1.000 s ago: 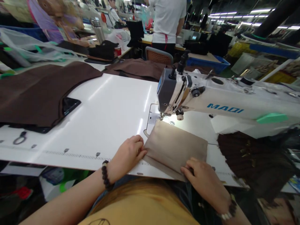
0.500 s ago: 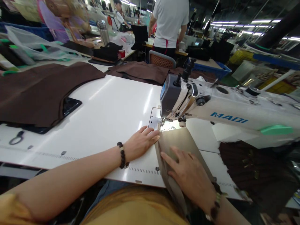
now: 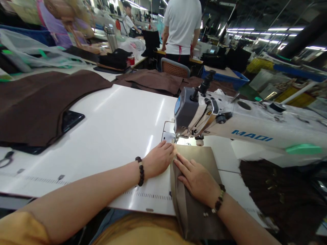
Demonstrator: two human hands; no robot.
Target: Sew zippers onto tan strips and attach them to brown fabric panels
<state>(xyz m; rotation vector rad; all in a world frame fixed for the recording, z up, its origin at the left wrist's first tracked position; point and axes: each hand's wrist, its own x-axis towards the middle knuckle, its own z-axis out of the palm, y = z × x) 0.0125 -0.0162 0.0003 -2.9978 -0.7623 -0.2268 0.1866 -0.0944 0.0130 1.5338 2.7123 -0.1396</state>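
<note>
A folded piece of beige fabric (image 3: 203, 157) lies on the white sewing table (image 3: 120, 126), its far corner under the head of the white MAQI sewing machine (image 3: 230, 126). My left hand (image 3: 159, 159) rests at the fabric's left edge just before the needle, its fingers curled and pinching that edge. Flat on top of the fabric lies my right hand (image 3: 195, 177), with its fingers stretched towards the needle. The near part of the fabric hangs over the table's front edge.
Dark brown fabric pieces (image 3: 38, 102) cover the table's left side over a black tray (image 3: 70, 119), with more brown fabric (image 3: 153, 80) at the back. A person in a white shirt (image 3: 182, 23) stands behind a chair (image 3: 175, 68). Dark cloth (image 3: 278, 194) hangs at right.
The beige fabric has turned and slid forward under the machine head. Both hands moved up with it, the right hand from the near corner to flat on top by the needle.
</note>
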